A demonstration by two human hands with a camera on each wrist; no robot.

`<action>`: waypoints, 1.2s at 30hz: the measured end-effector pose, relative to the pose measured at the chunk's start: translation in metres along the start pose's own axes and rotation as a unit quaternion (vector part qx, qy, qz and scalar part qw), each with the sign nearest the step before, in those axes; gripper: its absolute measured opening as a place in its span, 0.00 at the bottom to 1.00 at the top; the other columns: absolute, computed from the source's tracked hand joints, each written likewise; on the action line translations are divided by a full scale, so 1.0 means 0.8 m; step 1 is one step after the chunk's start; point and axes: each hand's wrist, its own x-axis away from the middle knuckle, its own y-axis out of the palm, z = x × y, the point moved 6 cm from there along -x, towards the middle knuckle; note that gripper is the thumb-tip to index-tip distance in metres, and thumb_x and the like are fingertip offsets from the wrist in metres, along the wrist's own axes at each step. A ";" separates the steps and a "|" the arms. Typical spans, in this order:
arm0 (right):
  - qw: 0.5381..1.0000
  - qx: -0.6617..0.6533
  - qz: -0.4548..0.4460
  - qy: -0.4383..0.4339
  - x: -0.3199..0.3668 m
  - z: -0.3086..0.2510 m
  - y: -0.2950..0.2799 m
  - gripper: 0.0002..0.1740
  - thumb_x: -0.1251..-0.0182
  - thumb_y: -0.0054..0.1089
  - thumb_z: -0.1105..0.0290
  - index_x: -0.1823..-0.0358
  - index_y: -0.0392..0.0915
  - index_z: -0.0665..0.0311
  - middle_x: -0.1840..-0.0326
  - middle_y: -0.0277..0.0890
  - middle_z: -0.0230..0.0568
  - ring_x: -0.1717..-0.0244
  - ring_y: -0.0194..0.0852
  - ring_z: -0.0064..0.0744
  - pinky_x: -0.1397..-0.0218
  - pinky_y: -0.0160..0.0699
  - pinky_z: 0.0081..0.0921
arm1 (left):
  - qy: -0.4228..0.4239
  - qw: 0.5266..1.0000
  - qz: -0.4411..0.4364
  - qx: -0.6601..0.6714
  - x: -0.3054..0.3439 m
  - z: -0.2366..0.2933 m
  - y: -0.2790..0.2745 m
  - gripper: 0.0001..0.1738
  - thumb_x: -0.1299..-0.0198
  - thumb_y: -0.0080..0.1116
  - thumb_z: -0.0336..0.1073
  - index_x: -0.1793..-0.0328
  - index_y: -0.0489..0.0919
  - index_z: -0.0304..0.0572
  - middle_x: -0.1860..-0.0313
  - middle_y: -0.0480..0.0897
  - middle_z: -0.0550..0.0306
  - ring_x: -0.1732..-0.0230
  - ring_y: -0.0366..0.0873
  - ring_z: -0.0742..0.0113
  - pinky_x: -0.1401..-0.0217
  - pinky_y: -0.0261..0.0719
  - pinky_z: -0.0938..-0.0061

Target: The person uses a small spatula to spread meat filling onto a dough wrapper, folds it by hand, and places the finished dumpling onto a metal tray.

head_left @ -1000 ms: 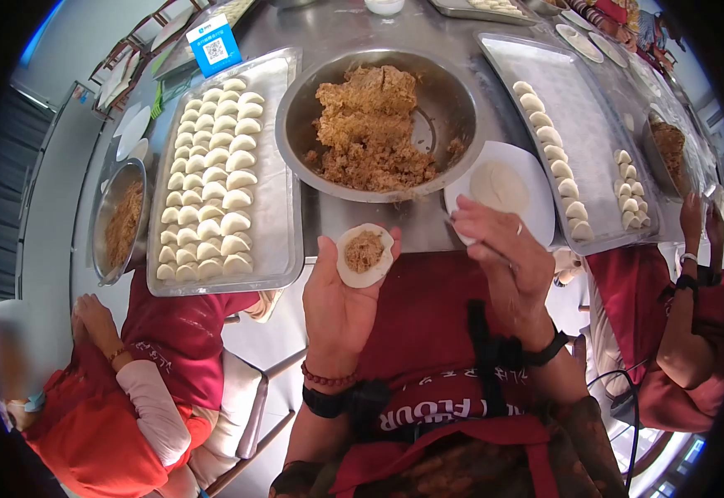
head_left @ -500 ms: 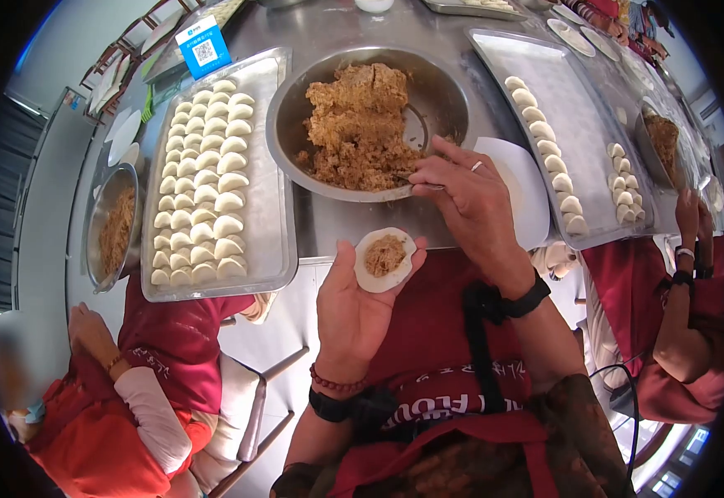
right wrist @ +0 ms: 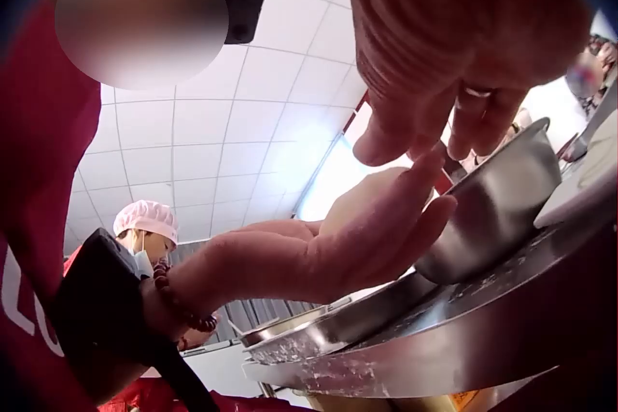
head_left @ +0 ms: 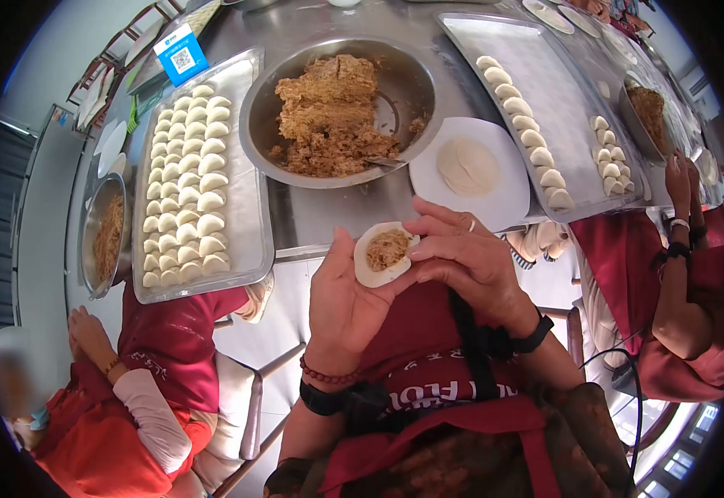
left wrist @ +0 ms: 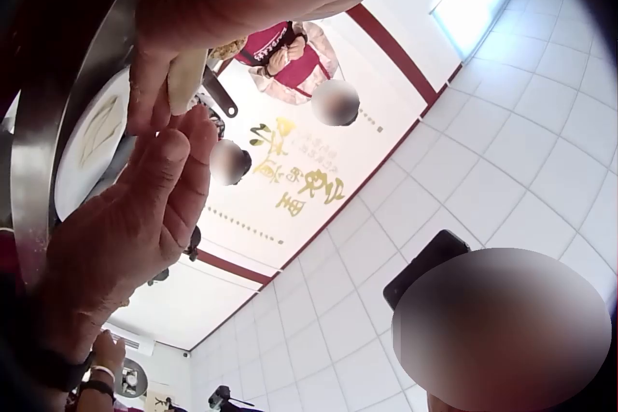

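A round dumpling wrapper (head_left: 364, 261) with brown filling (head_left: 388, 248) on it lies across the fingers of my left hand (head_left: 339, 309), whose thumb is at its left edge. My right hand (head_left: 476, 267) brings thumb and fingertips together at the wrapper's right edge. In the left wrist view the pale wrapper (left wrist: 185, 82) shows edge-on between the two hands. A large metal bowl (head_left: 256, 158) of filling stands beyond them, a utensil handle (head_left: 387, 161) lying at its near right rim. Beside it, a white plate (head_left: 505, 204) bears a flat wrapper (head_left: 468, 166).
A metal tray (head_left: 250, 207) with rows of shaped dumplings is on the left; another tray (head_left: 561, 124) with fewer stands right. A smaller bowl of filling (head_left: 111, 236) sits far left. People sit at both sides. A blue QR-code sign (head_left: 181, 56) stands behind the left tray.
My right hand went from over the plate to the bowl, left the utensil there and came down to the wrapper's edge. My left hand keeps holding the filled wrapper.
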 end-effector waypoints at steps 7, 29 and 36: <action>1.000 -0.008 -0.003 -0.024 0.003 -0.002 -0.001 0.13 0.42 0.69 0.74 0.54 0.82 0.56 0.38 0.80 0.37 0.29 0.70 0.46 0.34 0.71 0.38 | -0.032 0.999 -0.011 0.000 0.000 -0.015 0.001 0.31 0.20 0.30 0.52 0.30 0.64 0.30 0.34 0.74 0.40 0.31 0.72 0.47 0.27 0.69 0.44; 0.955 -0.252 0.075 0.140 0.018 0.016 -0.003 0.16 0.37 0.67 0.78 0.48 0.81 0.64 0.39 0.80 0.45 0.43 0.80 0.26 0.47 0.82 0.22 | 0.062 0.925 -0.005 -0.374 0.009 -0.036 0.033 0.37 0.38 0.68 0.33 0.28 0.63 0.26 0.37 0.77 0.46 0.38 0.78 0.59 0.37 0.83 0.64; 0.942 -0.275 0.084 0.171 0.019 0.017 -0.001 0.16 0.33 0.65 0.77 0.44 0.79 0.67 0.40 0.79 0.43 0.53 0.81 0.21 0.51 0.83 0.22 | 0.082 0.906 0.009 -0.416 0.009 -0.035 0.033 0.27 0.33 0.62 0.29 0.30 0.69 0.31 0.42 0.80 0.52 0.45 0.80 0.68 0.46 0.85 0.75</action>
